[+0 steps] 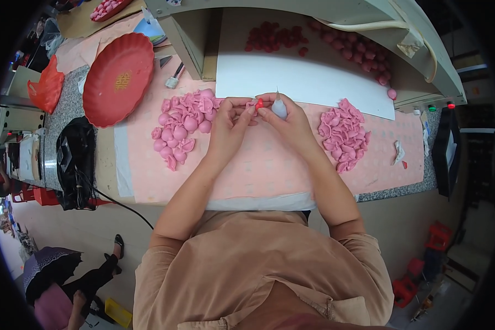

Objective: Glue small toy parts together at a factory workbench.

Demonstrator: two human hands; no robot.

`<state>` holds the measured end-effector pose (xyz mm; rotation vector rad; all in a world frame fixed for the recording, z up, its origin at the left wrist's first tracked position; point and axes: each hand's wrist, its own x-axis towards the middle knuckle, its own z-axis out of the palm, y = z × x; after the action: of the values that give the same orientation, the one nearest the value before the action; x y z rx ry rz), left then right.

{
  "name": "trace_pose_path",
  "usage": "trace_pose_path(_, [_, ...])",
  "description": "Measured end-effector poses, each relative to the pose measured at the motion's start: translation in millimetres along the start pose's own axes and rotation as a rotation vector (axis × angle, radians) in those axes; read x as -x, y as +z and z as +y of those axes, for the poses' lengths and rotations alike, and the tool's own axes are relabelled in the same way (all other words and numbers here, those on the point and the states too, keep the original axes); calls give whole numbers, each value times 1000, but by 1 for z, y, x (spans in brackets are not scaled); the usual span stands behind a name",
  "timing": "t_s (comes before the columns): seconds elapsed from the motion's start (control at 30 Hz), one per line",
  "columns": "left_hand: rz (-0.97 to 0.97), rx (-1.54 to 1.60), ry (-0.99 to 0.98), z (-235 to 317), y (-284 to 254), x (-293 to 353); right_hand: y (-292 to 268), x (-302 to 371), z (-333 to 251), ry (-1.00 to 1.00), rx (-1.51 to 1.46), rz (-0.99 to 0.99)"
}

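Note:
My left hand point(229, 122) and my right hand point(287, 117) meet above the pink mat point(258, 165), pinching a small pink and red piece point(257, 104) between their fingertips. In my right hand I also hold a small white bottle with a thin needle tip point(279, 106) pointing away from me. A heap of pink balls and shell-shaped pieces point(180, 127) lies just left of my left hand. Another heap of flat pink shell pieces point(344, 133) lies to the right of my right hand.
A white sheet point(302, 80) lies beyond my hands, with dark pink balls point(275, 37) and lighter ones point(357, 52) at its far edge. A red scalloped plate point(118, 80) and a black fan point(74, 159) stand at the left. Another person sits at the lower left.

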<state>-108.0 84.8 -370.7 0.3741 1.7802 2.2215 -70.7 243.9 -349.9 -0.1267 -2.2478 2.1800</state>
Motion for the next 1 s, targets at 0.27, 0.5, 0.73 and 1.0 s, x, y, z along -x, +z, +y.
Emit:
trace_pose_path(0.27, [-6,-19,20,2,0,2,-1,2,0,64,46,-26])
trace_pose_path(0.5, [-22,-490,140,17,3,2,1,2,-4,87,-100,-4])
trace_pose_path(0.73, [-32,-884,278,18,-4,2,1,1,-2,143,-150,-27])
trace_pose_path(1.0, [-28,-873,304,11,-4,2,4,1,0,182,-131,3])
